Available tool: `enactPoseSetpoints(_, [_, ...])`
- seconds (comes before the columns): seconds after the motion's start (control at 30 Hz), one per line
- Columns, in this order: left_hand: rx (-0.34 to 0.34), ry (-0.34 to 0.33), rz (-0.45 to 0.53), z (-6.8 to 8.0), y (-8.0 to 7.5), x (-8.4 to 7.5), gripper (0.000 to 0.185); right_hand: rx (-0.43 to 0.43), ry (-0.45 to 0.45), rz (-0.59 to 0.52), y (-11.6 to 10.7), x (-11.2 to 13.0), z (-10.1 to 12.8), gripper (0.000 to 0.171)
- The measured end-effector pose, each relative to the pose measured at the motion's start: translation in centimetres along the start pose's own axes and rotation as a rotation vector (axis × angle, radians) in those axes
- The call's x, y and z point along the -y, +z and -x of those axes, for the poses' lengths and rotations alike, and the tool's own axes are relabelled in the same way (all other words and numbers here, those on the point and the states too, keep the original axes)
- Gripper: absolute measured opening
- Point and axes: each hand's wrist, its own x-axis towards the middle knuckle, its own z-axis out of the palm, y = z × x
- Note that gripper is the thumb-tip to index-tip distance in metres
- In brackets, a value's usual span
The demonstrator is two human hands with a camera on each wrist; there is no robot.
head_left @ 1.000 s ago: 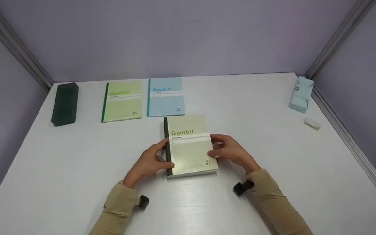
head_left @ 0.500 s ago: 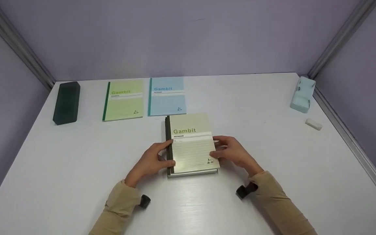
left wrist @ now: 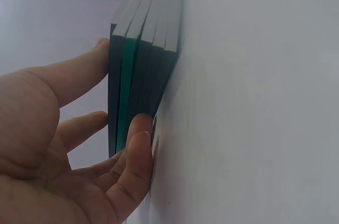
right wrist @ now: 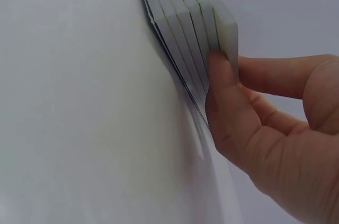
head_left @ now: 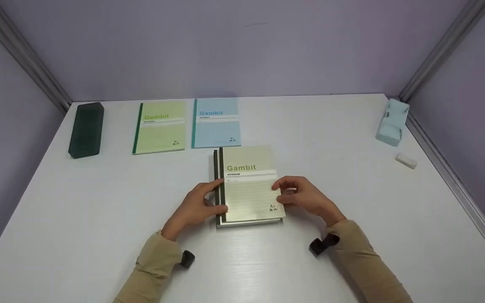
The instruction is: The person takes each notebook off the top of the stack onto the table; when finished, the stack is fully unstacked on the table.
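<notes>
A stack of notebooks stands on the white table, topped by a pale yellow-green notebook [head_left: 249,198] lettered "Gambit". This top notebook lies shifted to the right, so the dark spine beneath shows at its left. My left hand [head_left: 194,206] holds the stack from the spine side, thumb over the cover's edge and other fingers against the spines. Several dark spines and one green spine [left wrist: 127,86] show in the left wrist view. At the right edge, my right hand [head_left: 305,197] pinches the top notebook, with a finger against the page edges [right wrist: 185,38] in the right wrist view.
Behind the stack lie a green notebook [head_left: 160,130] and a light blue notebook [head_left: 216,126]. A dark green case [head_left: 86,130] is at the far left of the table [head_left: 78,235]. On the far right are a pale blue case [head_left: 392,122] and a white eraser [head_left: 406,160].
The top notebook has slid to the right and slightly back over the stack, exposing more of the spine below. My right hand has moved slightly right, a finger now on the cover.
</notes>
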Motion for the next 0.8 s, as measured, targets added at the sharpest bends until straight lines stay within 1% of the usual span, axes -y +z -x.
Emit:
enactPoseSetpoints(0.1, [-0.003, -0.005, -0.011, 0.0, 0.0, 0.0, 0.071, 0.019, -0.009, 0.002, -0.3, -0.1, 0.1, 0.027])
enactPoseSetpoints(0.27, [-0.006, 0.014, -0.022, 0.0, 0.0, -0.1, 0.070, -0.001, -0.003, -0.008, -0.6, -0.1, 0.1, 0.027])
enactPoseSetpoints(0.37, [0.000, 0.010, -0.022, 0.0, -0.1, -0.1, 0.070, 0.010, 0.006, -0.007, -0.8, -0.2, 0.0, 0.028])
enactPoseSetpoints(0.53, [0.005, -0.014, -0.024, 0.0, -0.2, -0.1, 0.072, 0.103, 0.011, 0.026, -1.2, -0.3, 0.2, 0.032])
enactPoseSetpoints(0.63, [0.002, -0.027, -0.024, 0.0, -0.2, 0.0, 0.073, 0.159, -0.020, 0.059, -1.4, -0.4, 0.2, 0.035])
enactPoseSetpoints(0.7, [-0.001, -0.027, -0.016, 0.0, -0.2, 0.1, 0.073, 0.193, -0.038, 0.058, -1.4, -0.4, 0.2, 0.039])
enactPoseSetpoints(0.8, [-0.004, -0.025, -0.009, 0.0, -0.1, 0.2, 0.074, 0.235, -0.045, 0.027, -1.4, -0.4, 0.3, 0.044])
